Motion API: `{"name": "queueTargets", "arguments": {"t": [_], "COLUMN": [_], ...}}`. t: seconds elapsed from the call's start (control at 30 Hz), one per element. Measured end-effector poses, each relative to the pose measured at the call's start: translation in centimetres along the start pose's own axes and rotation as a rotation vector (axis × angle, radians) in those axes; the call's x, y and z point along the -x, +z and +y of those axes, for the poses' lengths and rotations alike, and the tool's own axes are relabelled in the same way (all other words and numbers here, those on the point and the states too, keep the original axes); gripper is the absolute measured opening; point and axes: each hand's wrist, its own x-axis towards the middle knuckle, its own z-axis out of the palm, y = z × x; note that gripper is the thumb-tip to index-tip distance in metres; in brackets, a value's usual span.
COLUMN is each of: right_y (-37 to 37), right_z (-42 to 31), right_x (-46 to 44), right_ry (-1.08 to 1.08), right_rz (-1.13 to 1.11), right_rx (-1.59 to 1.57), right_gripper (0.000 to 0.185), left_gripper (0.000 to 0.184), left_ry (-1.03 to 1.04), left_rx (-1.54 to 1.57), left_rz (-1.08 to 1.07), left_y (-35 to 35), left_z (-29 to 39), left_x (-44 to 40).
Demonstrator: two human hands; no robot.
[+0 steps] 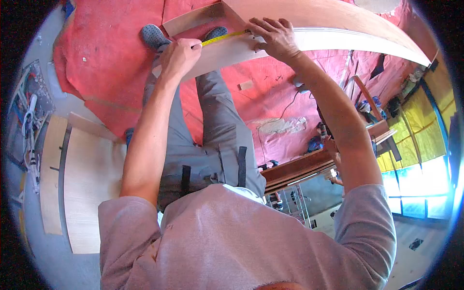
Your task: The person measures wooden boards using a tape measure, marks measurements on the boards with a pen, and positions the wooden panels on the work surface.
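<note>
A yellow tape measure (222, 37) has its blade stretched along a pale wooden board, between my two hands. My left hand (181, 55) is closed in a fist on the left end of the blade; whether the case is inside the fist cannot be seen. At the other end, my right hand (274, 36) bends over the board's edge, fingertips pinning the blade and thumb lower on the wood. The board (232, 52) is part of a long curved wooden piece (333, 19) that sweeps off to the right.
Red sheeting (106, 63) covers the floor, with a small wood offcut (245, 85) on it. Large panels (89, 193) lean at the left. To the right stands a wooden bench (302, 166), with another person's hand (334, 180) near it. A cord (285, 108) snakes over the sheeting.
</note>
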Motion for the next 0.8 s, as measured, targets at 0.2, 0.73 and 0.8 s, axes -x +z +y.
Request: {"name": "queueTargets", "arguments": {"t": [0.2,0.73,0.8], "right_y": [-0.1,0.0,-0.1], "right_z": [0.2,0.7,0.5], "right_x": [-0.1,-0.3,-0.5], "right_ry": [-0.009,-0.046,-0.064], "right_rz": [-0.047,-0.052,-0.037], "right_rx": [-0.031,-0.114,-0.13], "right_gripper": [0.06,0.059,0.061], "left_gripper": [0.03,0.031,0.027], "left_ry": [0.016,-0.007,-0.002], "left_rx": [0.0,0.027,0.03], "left_rz": [-0.015,0.008,0.014], "left_y": [0.6,-2.0,-3.4], "left_z": [-0.9,-7.1,-9.7], "left_x": [-0.2,2.9,4.3]}}
